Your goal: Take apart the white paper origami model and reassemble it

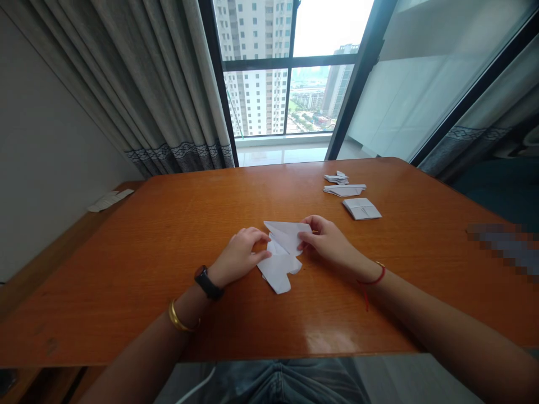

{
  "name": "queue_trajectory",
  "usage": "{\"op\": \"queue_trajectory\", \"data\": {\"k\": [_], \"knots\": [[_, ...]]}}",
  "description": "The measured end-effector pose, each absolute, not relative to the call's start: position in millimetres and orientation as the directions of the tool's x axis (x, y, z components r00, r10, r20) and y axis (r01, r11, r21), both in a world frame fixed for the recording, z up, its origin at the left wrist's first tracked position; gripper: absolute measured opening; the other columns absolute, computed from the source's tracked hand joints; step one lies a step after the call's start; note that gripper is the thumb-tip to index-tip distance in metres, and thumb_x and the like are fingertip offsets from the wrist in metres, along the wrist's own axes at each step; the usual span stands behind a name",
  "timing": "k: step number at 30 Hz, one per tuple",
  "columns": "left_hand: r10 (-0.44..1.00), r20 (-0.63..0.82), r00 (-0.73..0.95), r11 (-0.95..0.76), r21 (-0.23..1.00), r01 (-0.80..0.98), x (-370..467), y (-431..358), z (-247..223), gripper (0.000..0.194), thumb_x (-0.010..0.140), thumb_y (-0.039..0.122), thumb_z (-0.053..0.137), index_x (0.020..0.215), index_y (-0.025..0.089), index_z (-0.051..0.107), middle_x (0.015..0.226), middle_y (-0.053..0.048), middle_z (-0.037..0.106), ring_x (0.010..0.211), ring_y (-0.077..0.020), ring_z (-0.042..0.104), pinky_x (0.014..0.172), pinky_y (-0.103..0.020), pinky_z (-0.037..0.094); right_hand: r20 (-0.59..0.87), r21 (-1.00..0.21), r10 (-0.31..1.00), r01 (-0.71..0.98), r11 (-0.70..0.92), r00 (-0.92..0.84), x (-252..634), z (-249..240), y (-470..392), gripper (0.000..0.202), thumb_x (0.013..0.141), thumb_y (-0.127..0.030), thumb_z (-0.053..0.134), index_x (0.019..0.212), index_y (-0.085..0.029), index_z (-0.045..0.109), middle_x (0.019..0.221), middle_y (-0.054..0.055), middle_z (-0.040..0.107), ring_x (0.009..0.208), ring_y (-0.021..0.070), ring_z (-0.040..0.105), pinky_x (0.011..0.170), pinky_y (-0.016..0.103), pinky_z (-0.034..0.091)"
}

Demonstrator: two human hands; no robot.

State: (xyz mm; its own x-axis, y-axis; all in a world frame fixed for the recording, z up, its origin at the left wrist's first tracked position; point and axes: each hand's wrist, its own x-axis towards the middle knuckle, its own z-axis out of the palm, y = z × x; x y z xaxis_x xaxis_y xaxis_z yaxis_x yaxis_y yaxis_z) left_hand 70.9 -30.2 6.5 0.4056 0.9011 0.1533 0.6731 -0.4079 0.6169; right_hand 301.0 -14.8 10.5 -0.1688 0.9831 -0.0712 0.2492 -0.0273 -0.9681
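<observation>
A white sheet of folded paper [280, 266] lies on the table in front of me, with a pointed flap at its top and rounded cut-outs along its lower right edge. My left hand [244, 251] holds its left side, thumb and fingertips curled at the edge. At the upper right, my right hand [322, 238] pinches the raised flap between thumb and fingers. The underside of the paper is hidden.
Several folded white paper pieces stand at the back right: a flat square [362, 209], a long boat-like piece [345, 190] and a smaller layered one [337, 178]. Pale papers [110, 200] lie at the far left. Beyond the wooden table [168, 224] are a curtain and a window.
</observation>
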Motion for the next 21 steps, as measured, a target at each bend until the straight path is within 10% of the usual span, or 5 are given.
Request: {"op": "queue_trajectory", "data": {"k": [9, 21], "knots": [[0.875, 0.012, 0.484, -0.446, 0.412, 0.795, 60, -37, 19, 0.028, 0.071, 0.042, 0.074, 0.087, 0.022, 0.063, 0.099, -0.002, 0.061, 0.098, -0.0240, 0.052, 0.086, -0.037, 0.034, -0.060, -0.982, 0.986, 0.188, -0.030, -0.155, 307, 20, -19, 0.024, 0.077, -0.021, 0.058, 0.099, -0.016, 0.055, 0.062, -0.001, 0.064, 0.057, 0.0145, 0.063, 0.052, 0.025, 0.050], [0.946, -0.126, 0.299, 0.051, 0.968, 0.247, 63, -34, 30, 0.027, 0.082, 0.038, 0.063, 0.094, 0.014, 0.060, 0.060, 0.002, 0.058, 0.048, -0.0096, 0.053, 0.044, -0.019, 0.038, 0.103, -0.991, 0.972, 0.064, 0.119, -0.211, 311, 35, -32, 0.024, 0.075, -0.035, 0.067, 0.091, -0.018, 0.065, 0.071, 0.000, 0.062, 0.059, 0.0121, 0.054, 0.055, 0.026, 0.044]]}}
